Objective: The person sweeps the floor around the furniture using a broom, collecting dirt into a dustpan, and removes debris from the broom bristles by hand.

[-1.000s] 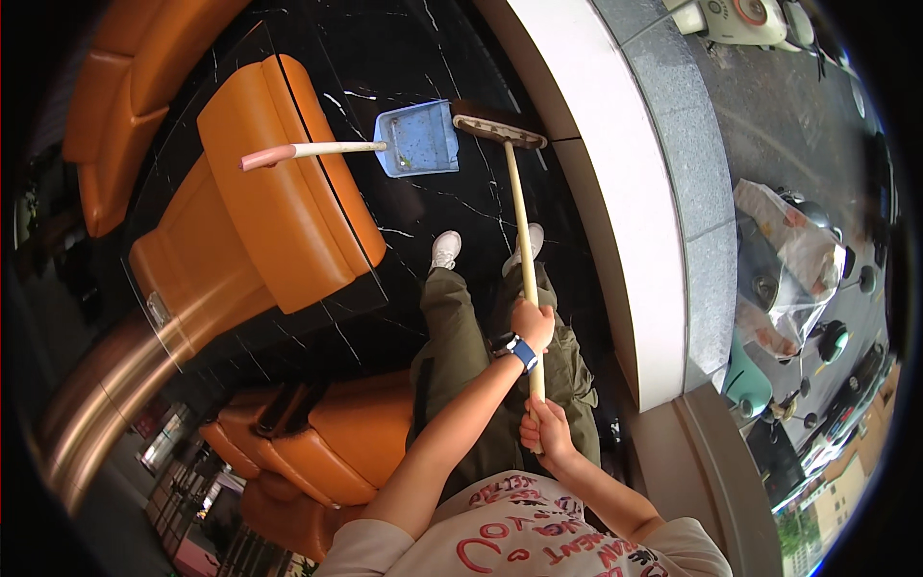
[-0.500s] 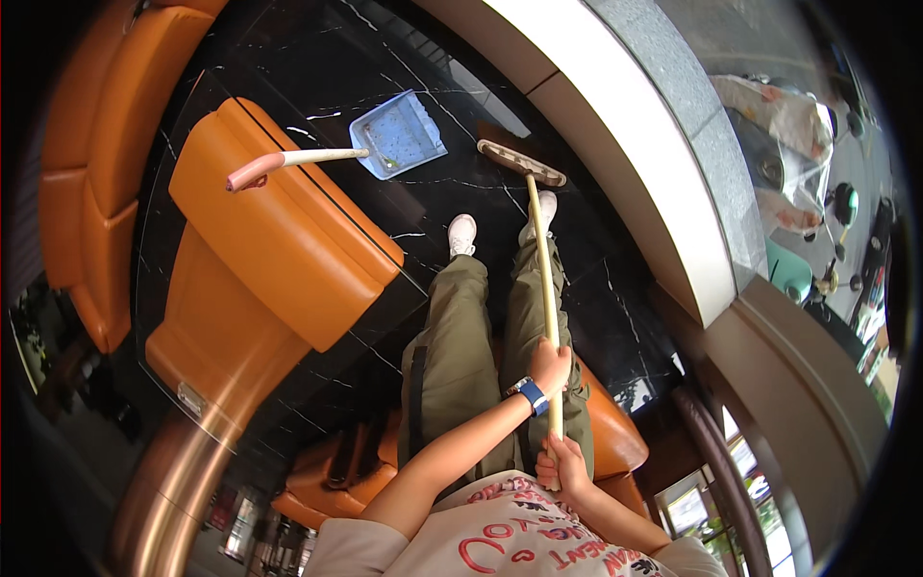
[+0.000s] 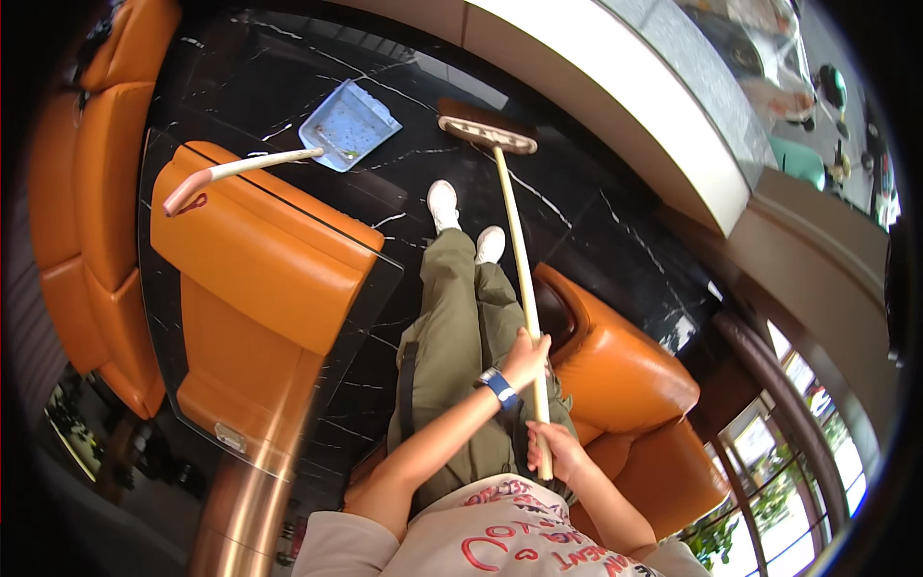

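Note:
Both my hands are closed around the pale wooden handle of a long broom [image 3: 517, 240]. My left hand [image 3: 527, 360], with a blue-banded watch on its wrist, grips the handle higher up, towards the head. My right hand [image 3: 558, 452] holds it near the end, close to my shirt. The broom's wide, brownish head [image 3: 488, 136] rests on the floor ahead of my feet. To its left a blue dustpan [image 3: 348, 123] lies on the floor with small bits of debris in it. Its pale handle with a pink grip [image 3: 188, 191] angles left over an orange chair.
The floor [image 3: 404, 197] is glossy black with white veins. An orange leather chair [image 3: 260, 240] shows under a glass tabletop at left, by a copper-coloured column [image 3: 245, 510]. Another orange seat [image 3: 625, 370] is at my right. A pale ledge [image 3: 615, 87] curves along the far right.
My view has turned, and the dustpan and the broom head now appear farther left. My right foot has come back from beside the broom head. Both hands keep their grip on the broom.

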Demonstrator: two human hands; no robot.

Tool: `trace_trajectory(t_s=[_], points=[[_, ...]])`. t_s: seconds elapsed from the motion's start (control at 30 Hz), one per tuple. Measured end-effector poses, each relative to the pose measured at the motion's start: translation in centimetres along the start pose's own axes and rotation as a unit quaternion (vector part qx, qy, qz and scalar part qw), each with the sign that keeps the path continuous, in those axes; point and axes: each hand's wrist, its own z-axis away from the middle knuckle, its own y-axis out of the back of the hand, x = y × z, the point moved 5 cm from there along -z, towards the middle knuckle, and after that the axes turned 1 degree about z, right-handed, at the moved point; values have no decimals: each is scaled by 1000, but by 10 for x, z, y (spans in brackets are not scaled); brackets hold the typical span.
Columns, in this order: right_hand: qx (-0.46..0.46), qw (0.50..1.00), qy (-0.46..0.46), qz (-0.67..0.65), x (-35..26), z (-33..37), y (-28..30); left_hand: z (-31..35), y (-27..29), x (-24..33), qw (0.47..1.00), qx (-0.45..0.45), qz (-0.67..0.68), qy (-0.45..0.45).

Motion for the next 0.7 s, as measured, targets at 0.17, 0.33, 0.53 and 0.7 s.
trace_trajectory(t_s=[0.17,0.33,0.53,0.7], points=[[72,980,166,83,-8,0,32,24,63,103,910,-7,-331,-248],[140,951,184,204,-47,-1,82,105,190,282,518,489,-515,-477],[280,838,235,405,-60,-6,104,137,349,375,375,566,-722,-133],[255,861,214,385,-74,33,77,123,374,371,545,400,-733,-72]])
